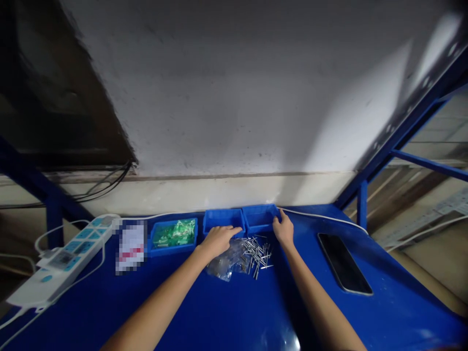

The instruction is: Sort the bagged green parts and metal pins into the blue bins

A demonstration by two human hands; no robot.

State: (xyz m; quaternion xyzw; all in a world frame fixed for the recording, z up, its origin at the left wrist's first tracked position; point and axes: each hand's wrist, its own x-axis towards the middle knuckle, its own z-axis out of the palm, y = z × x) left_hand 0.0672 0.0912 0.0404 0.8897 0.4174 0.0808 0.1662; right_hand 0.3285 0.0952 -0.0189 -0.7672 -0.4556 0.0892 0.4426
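Note:
My left hand (220, 239) is at the front wall of the middle blue plastic bin (224, 216). Its fingers reach over the rim and the thumb points right along it; the fingertips are partly hidden. At the right end of the neighbouring blue bin (259, 218), my right hand (284, 229) grips the corner between thumb and fingers. Both of these bins stand side by side against the wall, their visible insides bare. Just in front of them lies a loose pile of thin shiny metal pins, like blind rivets (257, 254). A crumpled clear plastic bag (224, 262) lies beside the pile, below my left hand.
Further left, a third blue bin (171, 251) holds green plastic packets (174, 234). A blurred-out white and red item (130, 247) and a white power strip (64, 261) with cables lie beyond it. A black phone (344, 263) rests on the blue table (234, 317) at right.

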